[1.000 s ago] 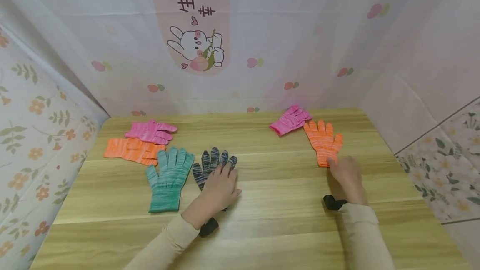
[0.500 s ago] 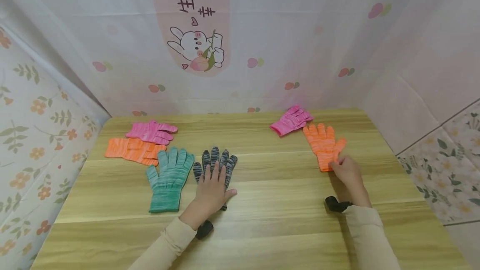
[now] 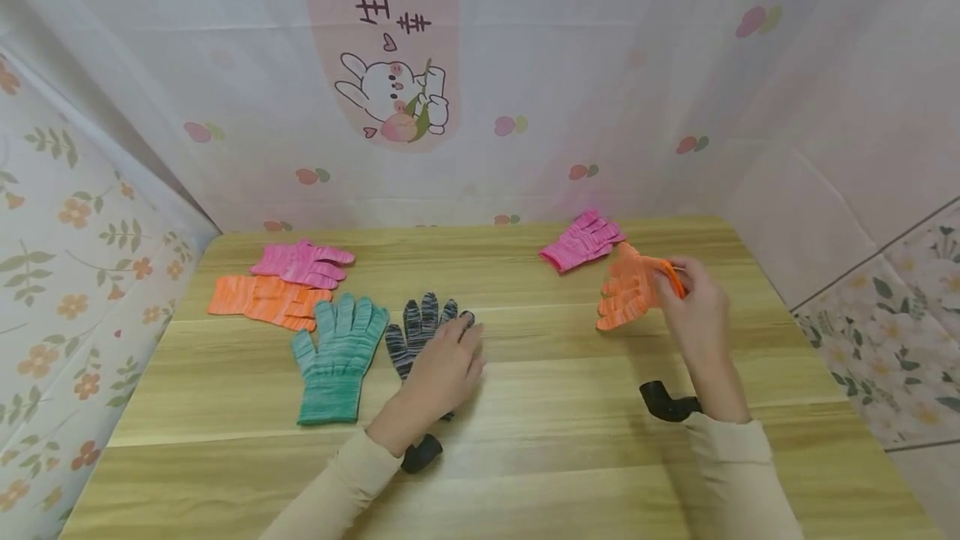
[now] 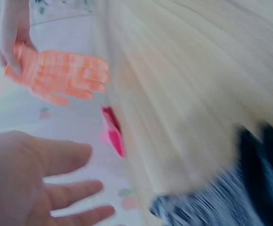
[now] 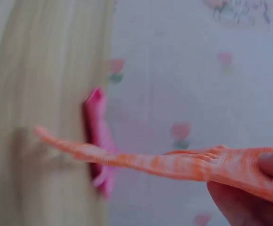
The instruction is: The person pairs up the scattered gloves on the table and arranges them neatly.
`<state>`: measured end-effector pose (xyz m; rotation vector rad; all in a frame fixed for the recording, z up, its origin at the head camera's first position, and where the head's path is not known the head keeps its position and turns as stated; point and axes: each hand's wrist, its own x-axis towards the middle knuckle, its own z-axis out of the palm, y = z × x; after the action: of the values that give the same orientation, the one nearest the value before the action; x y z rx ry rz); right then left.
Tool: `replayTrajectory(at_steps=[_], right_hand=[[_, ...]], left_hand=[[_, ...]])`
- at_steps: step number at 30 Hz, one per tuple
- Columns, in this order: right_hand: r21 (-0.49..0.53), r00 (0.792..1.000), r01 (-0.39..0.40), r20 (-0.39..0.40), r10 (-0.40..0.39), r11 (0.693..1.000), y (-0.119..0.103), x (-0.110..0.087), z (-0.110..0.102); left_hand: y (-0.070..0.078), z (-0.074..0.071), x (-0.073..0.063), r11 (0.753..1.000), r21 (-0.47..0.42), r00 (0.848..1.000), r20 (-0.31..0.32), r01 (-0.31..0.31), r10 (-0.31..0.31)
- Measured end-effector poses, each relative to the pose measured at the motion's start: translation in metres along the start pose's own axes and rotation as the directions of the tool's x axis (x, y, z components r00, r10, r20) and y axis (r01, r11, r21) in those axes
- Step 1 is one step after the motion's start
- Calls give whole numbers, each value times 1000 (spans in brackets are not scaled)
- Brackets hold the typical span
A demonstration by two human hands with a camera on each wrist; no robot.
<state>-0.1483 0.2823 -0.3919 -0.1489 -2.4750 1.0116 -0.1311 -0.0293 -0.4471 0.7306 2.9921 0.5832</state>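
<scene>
My right hand [image 3: 696, 315] pinches an orange knit glove [image 3: 632, 286] by its cuff and holds it raised over the right part of the table. The glove's fingers hang toward the left; the right wrist view shows the thumb on the cuff of this orange glove [image 5: 179, 165]. My left hand [image 3: 444, 365] is over a black-and-grey striped glove [image 3: 414, 332] and hides part of it. In the left wrist view, that left hand [image 4: 37, 183] has extended fingers apart from the striped glove [image 4: 212, 207]. A teal glove [image 3: 337, 365] lies flat to its left.
At the back left, a pink glove [image 3: 303, 263] overlaps a second orange glove [image 3: 262, 298], which touches the teal one. Another pink glove [image 3: 581, 242] lies near the back edge of the wooden table [image 3: 525, 440]. A printed curtain [image 3: 562, 65] hangs behind.
My right hand has lifted the orange glove by its cuff and turned it, so its fingers now point left. My left hand first spread over the striped glove, then shifted slightly right.
</scene>
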Motion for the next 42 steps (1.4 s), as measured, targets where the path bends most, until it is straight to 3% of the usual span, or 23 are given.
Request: replayTrajectory(at_steps=[3, 5, 9, 11, 15, 22, 26, 30, 33, 36, 42], right_hand=[[-24, 992, 124, -30, -124, 992, -20, -2, 6], [-56, 973, 227, -17, -229, 972, -31, -5, 12], [-101, 911, 410, 98, -401, 907, -48, -10, 23], [-88, 880, 461, 174, -443, 883, -56, -13, 27], [-28, 845, 479, 285, -452, 877, -68, -16, 32], [-21, 848, 442, 334, -411, 897, -76, -17, 34], [-13, 829, 465, 358, -430, 885, -74, -22, 33], [24, 794, 517, 359, -490, 856, -67, -33, 33], [36, 770, 545, 375, -517, 838, -59, -45, 36], [28, 748, 532, 452, -485, 846, -49, -60, 39], [32, 671, 464, 640, -374, 885, -30, -90, 47]], left_hand=[[15, -6, 7, 995, -88, 999, -5, -43, 42], [24, -9, 13, 989, -141, 999, -5, -51, 51], [40, -12, 25, 975, -210, 997, -45, -68, 60], [44, -11, 31, 971, -215, 992, -96, -100, 81], [48, -11, 43, 969, -189, 974, -190, -159, 123], [45, -14, 62, 965, -227, 958, -280, -131, 64], [40, -13, 63, 963, -212, 937, -339, -164, 85], [35, -4, 56, 962, -201, 925, -365, -187, 104], [31, 6, 48, 965, -179, 927, -355, -192, 119], [27, 20, 37, 973, -112, 938, -307, -203, 161], [28, 42, 10, 973, 41, 969, -86, -227, 230]])
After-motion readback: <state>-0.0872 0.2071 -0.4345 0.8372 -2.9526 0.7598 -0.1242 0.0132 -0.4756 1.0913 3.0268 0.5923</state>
